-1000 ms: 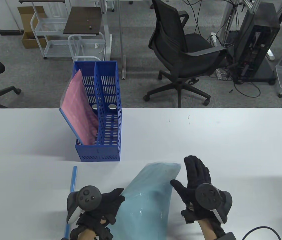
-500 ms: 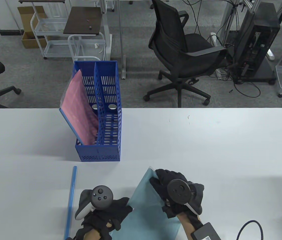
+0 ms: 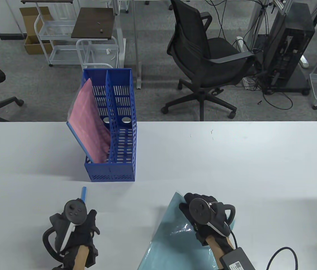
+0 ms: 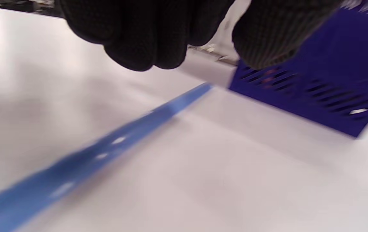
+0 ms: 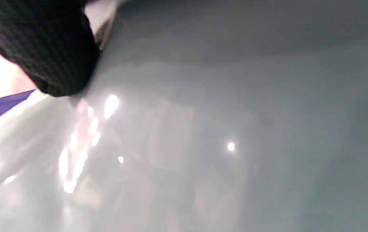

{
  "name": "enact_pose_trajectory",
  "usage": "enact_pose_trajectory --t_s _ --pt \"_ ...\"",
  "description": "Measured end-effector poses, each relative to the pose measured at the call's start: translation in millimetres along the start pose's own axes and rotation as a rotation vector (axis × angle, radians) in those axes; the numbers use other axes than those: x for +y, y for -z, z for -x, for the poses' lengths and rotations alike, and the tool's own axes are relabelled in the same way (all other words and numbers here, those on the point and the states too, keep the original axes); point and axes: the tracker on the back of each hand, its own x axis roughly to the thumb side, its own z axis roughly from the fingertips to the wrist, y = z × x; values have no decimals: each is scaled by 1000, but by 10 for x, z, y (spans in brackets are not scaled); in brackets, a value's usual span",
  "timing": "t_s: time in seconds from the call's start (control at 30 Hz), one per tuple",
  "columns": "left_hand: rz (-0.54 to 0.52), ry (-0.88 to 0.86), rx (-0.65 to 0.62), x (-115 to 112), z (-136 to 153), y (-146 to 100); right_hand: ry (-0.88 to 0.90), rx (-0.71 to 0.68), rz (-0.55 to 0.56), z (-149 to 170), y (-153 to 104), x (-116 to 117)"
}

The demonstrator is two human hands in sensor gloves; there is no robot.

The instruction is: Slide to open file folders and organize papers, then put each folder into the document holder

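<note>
A translucent teal folder (image 3: 167,242) lies at the table's near edge, glossy and slightly bowed. My right hand (image 3: 193,206) grips its far corner, and a fingertip (image 5: 52,54) presses on the sheet. The blue slide bar (image 3: 84,193) lies on the table to the left, its near part hidden under my left hand (image 3: 75,222). In the left wrist view that hand (image 4: 203,58) hovers over the bar (image 4: 106,148), fingers loosely curled and holding nothing. The blue document holder (image 3: 120,168) stands behind, with a pink folder (image 3: 91,126) leaning in its left compartment.
The holder's right compartment (image 3: 122,140) holds nothing. Beyond the white table (image 3: 231,157) are office chairs, carts and a computer tower on the floor. A cable and grey box (image 3: 236,260) trail from my right wrist.
My left hand let go of the teal folder and moved left over the blue bar. My right hand closed on the folder's far corner and brought it lower and to the right.
</note>
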Motion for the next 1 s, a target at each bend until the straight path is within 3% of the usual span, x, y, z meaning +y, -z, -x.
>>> enact_pose_trajectory --t_s 0.13,0.27,0.53,0.6,0.63,0.73,0.77,0.8,0.9,1.0 --pt "161 71 83 -173 43 164 -14 3 -3 24 -15 8" --pt "63 279 132 -243 -145 187 -25 -4 -11 19 -19 15" --pt "51 339 122 -296 -280 143 2 -32 -20 6 -22 34" --pt "192 193 58 -216 -277 116 35 -50 -30 -7 -27 39" --pt "319 -74 -62 -184 -294 77 49 -66 -40 -22 -29 43" --pt "492 -436 -351 -66 -532 -68 70 -103 -59 -71 -40 56" --pt "479 -524 -489 -2 -682 -140 86 -124 -64 -98 -53 60" --pt "450 -564 -540 42 -766 -182 96 -137 -64 -117 -62 61" --pt "296 -716 -669 191 -1056 -249 115 -191 -67 -191 -102 46" --pt "221 -900 -702 211 -1138 -197 135 -244 -69 -267 -148 5"
